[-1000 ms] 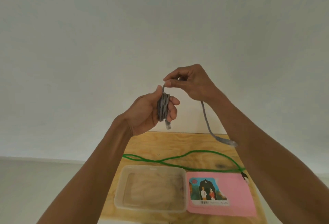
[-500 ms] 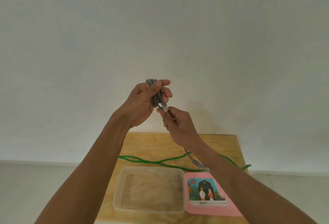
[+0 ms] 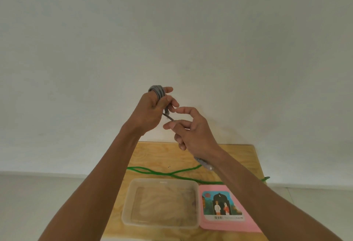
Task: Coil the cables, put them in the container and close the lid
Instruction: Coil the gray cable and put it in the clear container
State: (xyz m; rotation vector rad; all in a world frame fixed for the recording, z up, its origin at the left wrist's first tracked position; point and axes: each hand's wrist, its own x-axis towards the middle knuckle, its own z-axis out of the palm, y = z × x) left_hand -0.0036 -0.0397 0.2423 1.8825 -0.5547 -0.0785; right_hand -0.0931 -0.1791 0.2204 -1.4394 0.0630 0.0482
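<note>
My left hand (image 3: 150, 109) is raised in front of the wall and grips a grey cable (image 3: 158, 91) wound in several loops around its fingers. A short stretch of that cable runs down to my right hand (image 3: 193, 131), which pinches it just below the left. The grey plug end (image 3: 204, 163) dangles under my right wrist. A green cable (image 3: 162, 172) lies loose across the wooden table. The clear plastic container (image 3: 196, 205) stands empty on the table, with its pink lid (image 3: 248, 225) flat beside it on the right.
The small wooden table (image 3: 152, 150) stands against a white wall (image 3: 172, 30). The green cable's end (image 3: 266, 178) hangs over the table's right edge. Pale floor shows on both sides of the table.
My right hand has come down from above the coil, passed under the left hand and now sits to its lower right. The loose grey tail has grown shorter.
</note>
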